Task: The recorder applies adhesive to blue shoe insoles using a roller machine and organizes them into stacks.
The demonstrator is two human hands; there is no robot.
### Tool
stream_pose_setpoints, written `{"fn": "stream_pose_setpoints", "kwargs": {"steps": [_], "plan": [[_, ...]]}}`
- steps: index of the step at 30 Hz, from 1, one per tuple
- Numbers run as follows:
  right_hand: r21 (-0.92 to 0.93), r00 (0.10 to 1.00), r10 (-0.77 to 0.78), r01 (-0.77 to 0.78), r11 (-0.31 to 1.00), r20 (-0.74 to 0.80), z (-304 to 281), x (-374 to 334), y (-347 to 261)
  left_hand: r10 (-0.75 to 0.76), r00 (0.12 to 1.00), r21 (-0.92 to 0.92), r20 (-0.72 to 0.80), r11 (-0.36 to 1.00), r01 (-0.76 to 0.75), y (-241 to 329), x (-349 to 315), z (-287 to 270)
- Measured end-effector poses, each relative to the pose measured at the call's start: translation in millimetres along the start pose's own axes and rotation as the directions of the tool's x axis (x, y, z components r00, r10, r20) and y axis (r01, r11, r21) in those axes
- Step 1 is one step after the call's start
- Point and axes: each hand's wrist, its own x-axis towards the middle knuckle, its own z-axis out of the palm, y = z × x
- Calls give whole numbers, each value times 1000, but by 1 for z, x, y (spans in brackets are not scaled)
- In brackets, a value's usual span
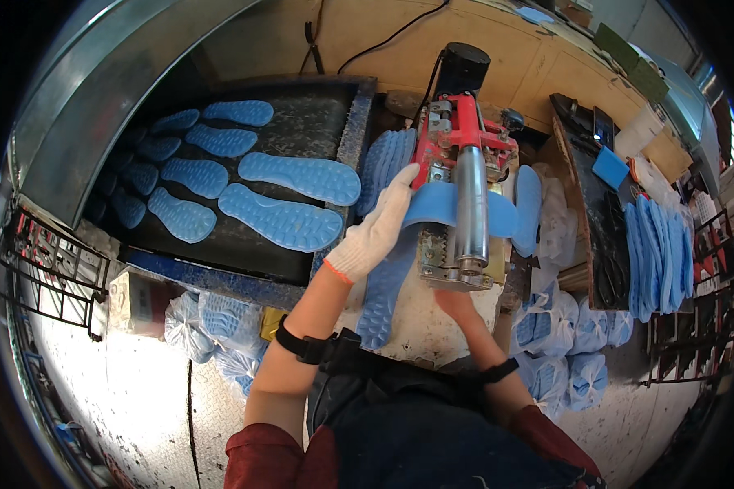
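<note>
"As the R hand (457,306) was partly hidden by the red machine (463,122), could its grip be told?"

"No. W/ fingers outstretched, the gloved L hand (377,231) was placed at the blue insole (434,202); any pinch was hidden. Insole was set under the steel roller (471,212). Prob. best kept flat & square, fingertips clear."

"Surface, room?"

"Worn pale bench (422,336) was used; beyond, insoles were spread on a black tray (311,134), backed by tan panelling (387,61)."

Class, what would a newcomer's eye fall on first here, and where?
Probably the red machine with its shiny metal roller, just right of centre. Next, the blue insoles spread across the black surface at left. Between them, the white-gloved left hand reaches up beside the machine.
</note>
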Motion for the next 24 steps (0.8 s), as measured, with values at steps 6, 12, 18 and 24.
{"fn": "stream_pose_setpoints", "kwargs": {"steps": [6,12,18,24], "plan": [[-251,978,-129,85,964,-165,43,27,-46,-219,962,-166,164,955,246,19,-29,-22],[-14,995,92,-91,996,46,68,24,-33,-315,936,-268,155,899,347,31,-65,-26],[489,836,472,-547,679,280,-1,14,-30,-422,877,-873,228,310,376,41,-79,-22],[263,793,502,-595,760,344,-68,-20,11,-252,936,-663,-245,749,28,15,-29,-67]]}}
